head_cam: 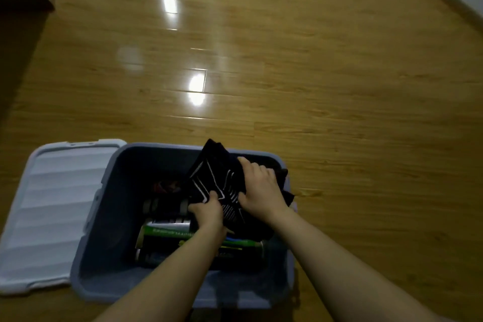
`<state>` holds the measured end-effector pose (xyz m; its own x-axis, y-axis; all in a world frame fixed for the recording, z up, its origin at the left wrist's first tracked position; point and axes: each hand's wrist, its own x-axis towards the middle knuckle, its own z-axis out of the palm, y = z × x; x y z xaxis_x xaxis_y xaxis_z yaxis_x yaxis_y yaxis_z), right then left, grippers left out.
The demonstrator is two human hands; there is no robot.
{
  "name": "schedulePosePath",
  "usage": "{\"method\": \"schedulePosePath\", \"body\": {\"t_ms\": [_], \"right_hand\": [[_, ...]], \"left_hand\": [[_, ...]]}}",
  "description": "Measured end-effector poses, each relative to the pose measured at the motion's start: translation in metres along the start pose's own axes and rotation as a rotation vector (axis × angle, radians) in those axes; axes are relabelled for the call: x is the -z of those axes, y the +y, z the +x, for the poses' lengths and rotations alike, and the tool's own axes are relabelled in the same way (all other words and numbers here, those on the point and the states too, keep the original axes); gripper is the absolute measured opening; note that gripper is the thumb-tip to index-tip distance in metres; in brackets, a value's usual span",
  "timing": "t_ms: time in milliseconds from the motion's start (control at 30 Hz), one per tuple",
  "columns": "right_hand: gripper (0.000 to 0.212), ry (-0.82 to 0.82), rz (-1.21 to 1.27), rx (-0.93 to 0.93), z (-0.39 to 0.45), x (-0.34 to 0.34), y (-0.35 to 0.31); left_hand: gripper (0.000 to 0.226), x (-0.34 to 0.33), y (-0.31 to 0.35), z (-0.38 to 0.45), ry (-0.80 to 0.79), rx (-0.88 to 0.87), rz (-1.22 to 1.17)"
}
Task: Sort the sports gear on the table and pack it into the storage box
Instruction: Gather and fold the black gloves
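Black garment [222,185] in both hands, over box [156,293]

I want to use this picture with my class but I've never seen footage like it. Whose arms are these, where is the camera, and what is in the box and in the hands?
There is no machine here. A person wears a camera on the head, looking forward and down, so the two bare arms reach in from the bottom edge. On the wooden floor stands a blue-grey storage box, open, with its pale lid lying flat to its left. Both hands, the left hand and the right hand, grip a black cloth with white lines over the box, towards its right side. Lower inside lie green-labelled tubes and some dark items too dim to name.
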<state>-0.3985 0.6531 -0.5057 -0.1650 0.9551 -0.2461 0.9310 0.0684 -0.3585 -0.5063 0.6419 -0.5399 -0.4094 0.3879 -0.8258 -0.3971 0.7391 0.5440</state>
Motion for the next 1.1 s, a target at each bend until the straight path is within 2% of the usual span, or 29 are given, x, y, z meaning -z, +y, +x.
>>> {"method": "schedulePosePath", "body": {"t_ms": [200, 333, 467, 600, 733, 833, 967, 1100], "right_hand": [[0.07, 0.025, -0.006, 0.017, 0.043, -0.089, 0.025], [0.062, -0.173, -0.009, -0.039, 0.047, -0.148, 0.045], [0.058, -0.446, 0.0, -0.124, 0.044, -0.186, 0.062], [0.062, -0.528, -0.043, -0.127, 0.049, -0.194, 0.056], [0.061, -0.524, -0.057, -0.131, 0.055, -0.185, 0.052], [0.059, -0.465, -0.018, -0.153, 0.047, -0.174, 0.05], [0.047, -0.371, 0.046, -0.19, 0.029, -0.143, 0.04], [0.037, -0.265, 0.098, -0.229, 0.006, -0.085, 0.026]], "left_hand": [[0.069, -0.021, -0.039, 0.083, 0.013, 0.079, -0.176], [0.078, -0.037, -0.059, 0.136, 0.033, 0.174, -0.244], [0.071, -0.025, -0.063, 0.166, 0.034, 0.118, -0.008], [0.067, -0.015, -0.068, 0.176, 0.018, 0.098, 0.211], [0.058, -0.01, -0.065, 0.17, 0.062, -0.041, 0.541], [0.063, -0.011, -0.055, 0.15, 0.026, -0.04, 0.62], [0.049, -0.007, -0.041, 0.118, -0.036, -0.119, 0.693], [0.04, -0.004, -0.015, 0.063, -0.179, -0.211, 0.776]]}}
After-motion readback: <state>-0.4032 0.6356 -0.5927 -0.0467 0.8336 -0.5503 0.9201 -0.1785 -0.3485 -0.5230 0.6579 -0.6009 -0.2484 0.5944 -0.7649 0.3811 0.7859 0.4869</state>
